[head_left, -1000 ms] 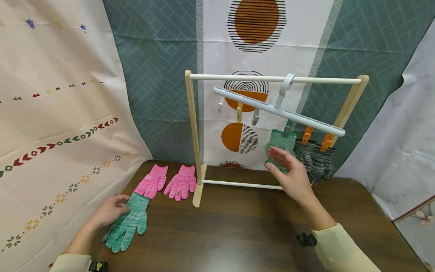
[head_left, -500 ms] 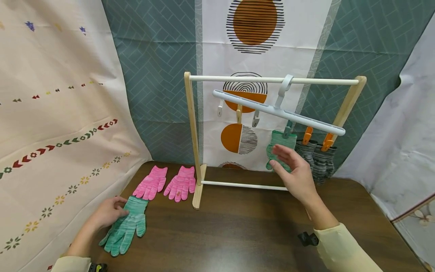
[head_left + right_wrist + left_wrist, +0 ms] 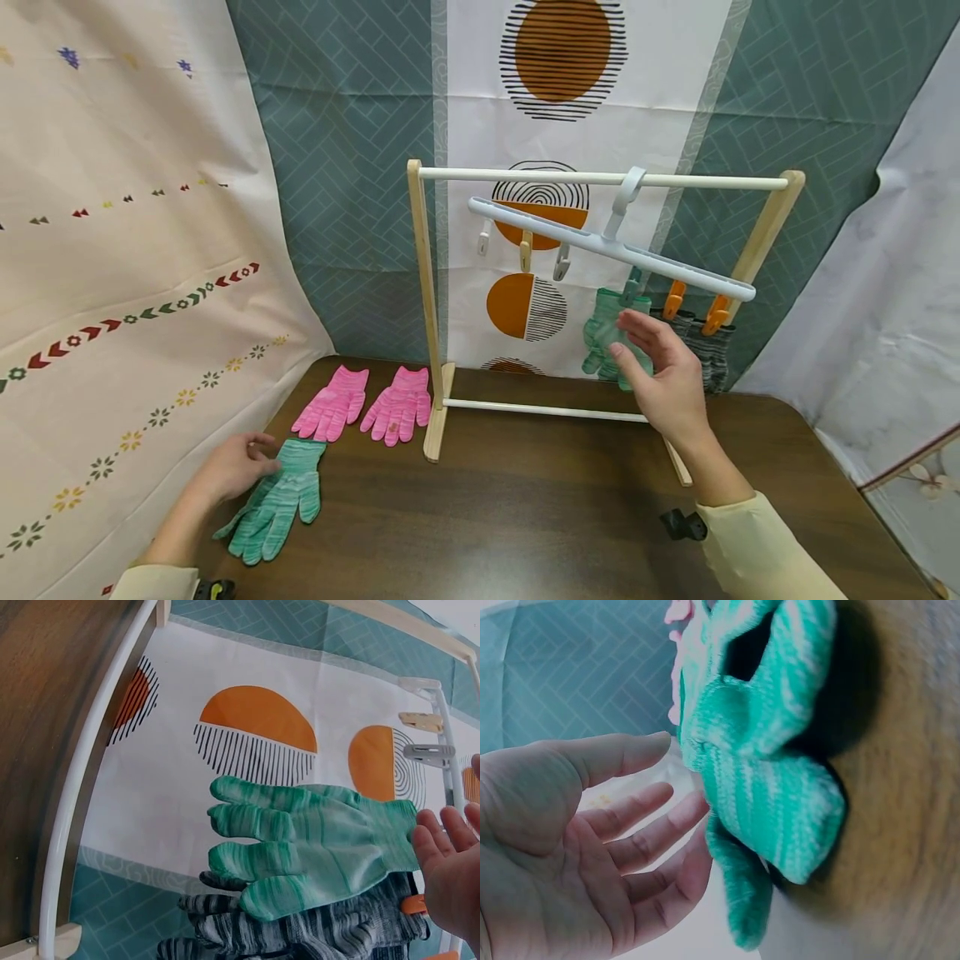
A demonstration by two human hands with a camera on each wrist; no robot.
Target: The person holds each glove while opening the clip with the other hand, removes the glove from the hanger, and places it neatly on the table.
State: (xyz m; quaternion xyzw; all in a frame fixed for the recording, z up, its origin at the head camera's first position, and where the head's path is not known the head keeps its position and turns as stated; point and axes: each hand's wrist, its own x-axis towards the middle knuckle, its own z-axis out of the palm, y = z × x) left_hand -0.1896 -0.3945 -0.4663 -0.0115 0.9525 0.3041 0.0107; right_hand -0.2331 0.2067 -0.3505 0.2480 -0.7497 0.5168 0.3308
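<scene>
The green glove [image 3: 281,504] lies on the brown table [image 3: 480,508] at eight o'clock in the head view, its left side near the table's edge; the table stretches wide toward three o'clock. At the glove's ten o'clock, the left hand [image 3: 234,468] has thumb and fingers apart, loosely bent; I cannot tell whether they touch it. Pink gloves [image 3: 333,404] lie toward its one and two o'clock. The right hand [image 3: 663,375], thumb spread wide, has a hanging mint glove [image 3: 322,844] at its ten o'clock.
</scene>
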